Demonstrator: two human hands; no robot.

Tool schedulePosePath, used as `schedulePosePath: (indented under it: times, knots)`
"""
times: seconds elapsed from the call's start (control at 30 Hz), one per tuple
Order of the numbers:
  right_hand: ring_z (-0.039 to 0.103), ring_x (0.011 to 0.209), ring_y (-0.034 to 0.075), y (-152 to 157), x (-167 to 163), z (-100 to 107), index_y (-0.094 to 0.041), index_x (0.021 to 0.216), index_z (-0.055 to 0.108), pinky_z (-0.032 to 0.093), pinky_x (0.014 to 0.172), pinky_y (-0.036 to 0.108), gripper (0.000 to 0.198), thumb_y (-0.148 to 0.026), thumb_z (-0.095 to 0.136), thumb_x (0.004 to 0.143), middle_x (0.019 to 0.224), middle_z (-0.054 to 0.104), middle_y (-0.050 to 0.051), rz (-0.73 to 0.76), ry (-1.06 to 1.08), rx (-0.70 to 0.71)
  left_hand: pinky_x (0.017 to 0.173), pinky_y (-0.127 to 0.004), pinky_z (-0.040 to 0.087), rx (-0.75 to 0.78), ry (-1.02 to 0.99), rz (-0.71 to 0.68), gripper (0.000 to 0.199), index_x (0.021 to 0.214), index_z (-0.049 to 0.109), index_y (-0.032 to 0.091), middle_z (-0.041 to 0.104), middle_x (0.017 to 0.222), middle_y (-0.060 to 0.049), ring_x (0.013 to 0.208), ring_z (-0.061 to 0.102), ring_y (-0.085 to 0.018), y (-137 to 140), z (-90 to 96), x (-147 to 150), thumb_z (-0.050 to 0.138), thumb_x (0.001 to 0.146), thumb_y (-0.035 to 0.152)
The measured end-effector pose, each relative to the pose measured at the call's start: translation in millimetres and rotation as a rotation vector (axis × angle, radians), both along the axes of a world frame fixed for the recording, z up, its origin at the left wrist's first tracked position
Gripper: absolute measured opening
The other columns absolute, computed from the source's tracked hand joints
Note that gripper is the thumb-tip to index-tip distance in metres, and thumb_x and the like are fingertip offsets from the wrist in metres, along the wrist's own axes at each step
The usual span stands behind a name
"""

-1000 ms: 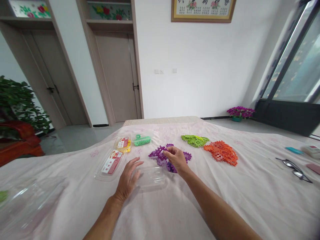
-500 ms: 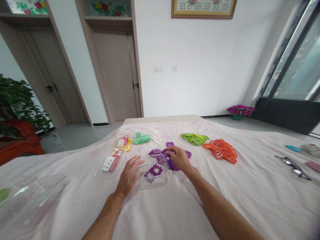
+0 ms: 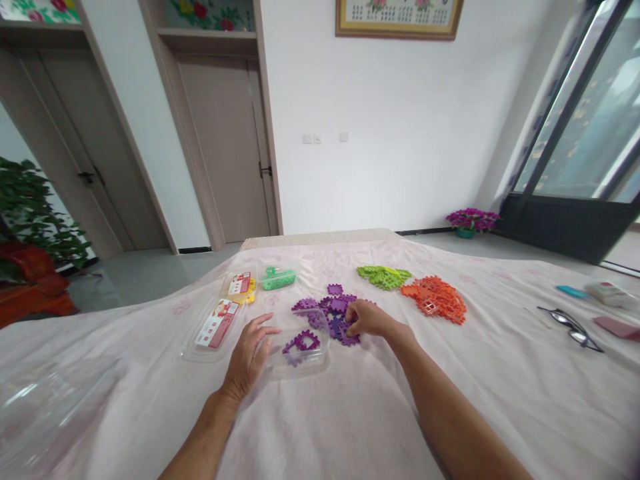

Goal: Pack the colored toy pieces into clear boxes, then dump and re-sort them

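A clear plastic box [image 3: 320, 363] lies in front of me with a few purple toothed building pieces [image 3: 306, 341] in it. My left hand [image 3: 250, 353] rests at the box's left side, fingers apart and curved, with nothing in them. Just beyond and to the right of the box is a pile of purple toothed pieces [image 3: 337, 303], some of them darker. My right hand [image 3: 369, 319] is at the right edge of this pile with its fingers bent together; the fingertips touch the pile, and whatever is between them is hidden.
Green pieces [image 3: 384, 277] and orange pieces [image 3: 437, 300] lie in heaps to the right. On the left are labelled clear boxes [image 3: 207, 333] and a box of teal pieces [image 3: 278, 278]. Glasses [image 3: 573, 327] lie far right. A large clear plastic container [image 3: 55, 407] is near left.
My right hand has shifted from the top of the purple pile to its right, nearer edge, fingers now curled downward. My left hand stays by the box. The view has turned slightly right.
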State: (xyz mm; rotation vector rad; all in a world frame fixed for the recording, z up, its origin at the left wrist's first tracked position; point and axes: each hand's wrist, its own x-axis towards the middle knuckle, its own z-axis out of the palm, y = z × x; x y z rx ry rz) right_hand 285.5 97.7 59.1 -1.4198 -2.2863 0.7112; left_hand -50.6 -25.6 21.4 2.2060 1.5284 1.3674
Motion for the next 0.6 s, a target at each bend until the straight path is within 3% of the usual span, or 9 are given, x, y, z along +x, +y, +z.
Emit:
schedulePosePath:
  times: [0.2, 0.33, 0.47, 0.6]
  knots:
    - [0.053, 0.056, 0.012, 6.7, 7.6, -0.6, -0.018, 0.074, 0.066, 0.035, 0.052, 0.021, 0.016, -0.022, 0.072, 0.06, 0.06, 0.062, -0.005, 0.013, 0.245, -0.142, 0.112, -0.047, 0.038, -0.016, 0.007, -0.009, 0.034, 0.107, 0.07, 0.024, 0.056, 0.137, -0.011, 0.13, 0.05, -0.026, 0.5, -0.3, 0.0, 0.041, 0.098, 0.037]
    - [0.053, 0.054, 0.012, 18.7, 26.8, -3.4, -0.015, 0.082, 0.07, 0.037, 0.052, 0.023, 0.02, -0.03, 0.062, 0.071, 0.059, 0.061, -0.002, -0.167, 0.409, -0.041, 0.112, -0.048, 0.039, -0.019, 0.005, -0.002, 0.034, 0.108, 0.07, 0.024, 0.056, 0.137, -0.011, 0.13, 0.051, -0.027, 1.0, -0.6, -0.1, 0.041, 0.098, 0.038]
    - [0.046, 0.049, 0.011, 24.7, 45.4, -10.0, -0.015, 0.069, 0.068, 0.032, 0.049, 0.023, 0.024, -0.036, 0.056, 0.075, 0.051, 0.054, -0.003, -0.262, 0.389, 0.015, 0.111, -0.048, 0.04, -0.005, 0.0, -0.004, 0.035, 0.11, 0.07, 0.023, 0.056, 0.137, -0.011, 0.129, 0.051, -0.027, 2.0, -2.6, -0.9, 0.041, 0.098, 0.039]
    - [0.043, 0.048, 0.009, 24.7, 50.5, -19.7, -0.015, 0.067, 0.066, 0.03, 0.05, 0.023, 0.022, -0.034, 0.057, 0.075, 0.05, 0.05, -0.004, -0.218, 0.28, -0.075, 0.111, -0.05, 0.039, -0.005, 0.01, -0.015, 0.034, 0.111, 0.069, 0.023, 0.055, 0.139, -0.011, 0.13, 0.05, -0.026, 2.9, -5.0, -2.1, 0.04, 0.099, 0.038]
